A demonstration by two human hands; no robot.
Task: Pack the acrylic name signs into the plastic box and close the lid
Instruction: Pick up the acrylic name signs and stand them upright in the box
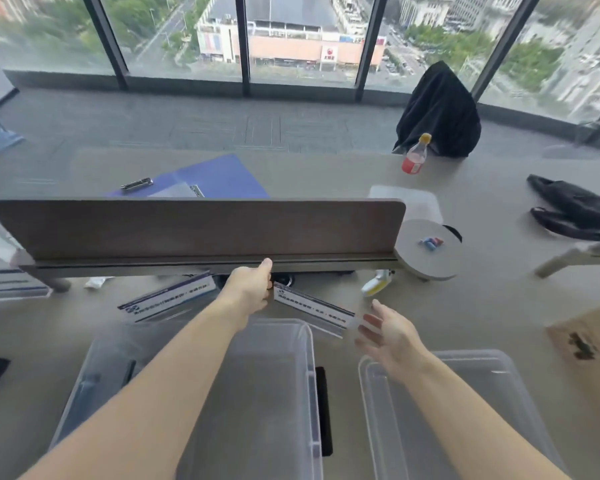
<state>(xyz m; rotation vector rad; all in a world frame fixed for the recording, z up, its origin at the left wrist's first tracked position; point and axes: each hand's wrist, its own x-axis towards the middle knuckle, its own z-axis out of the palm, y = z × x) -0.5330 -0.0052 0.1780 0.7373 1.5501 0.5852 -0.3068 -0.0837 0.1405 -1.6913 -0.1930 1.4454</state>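
Observation:
Two acrylic name signs with white and blue labels are on the desk under the brown divider. One sign [168, 298] lies at the left. My left hand [253, 287] grips the left end of the other sign [314, 310] and holds it tilted above the far rim of the clear plastic box [310, 375]. My right hand [392, 336] is open, fingers spread, just off the sign's right end, not clearly touching it. The clear lid [465, 410] lies flat to the right of the box.
A brown divider panel [201, 230] stands across the desk just beyond the signs. A yellow and white bottle [374, 284] lies near a round grey disc [428, 249]. A red drink bottle [414, 155], black bags [572, 209], blue folder [219, 178] sit farther back.

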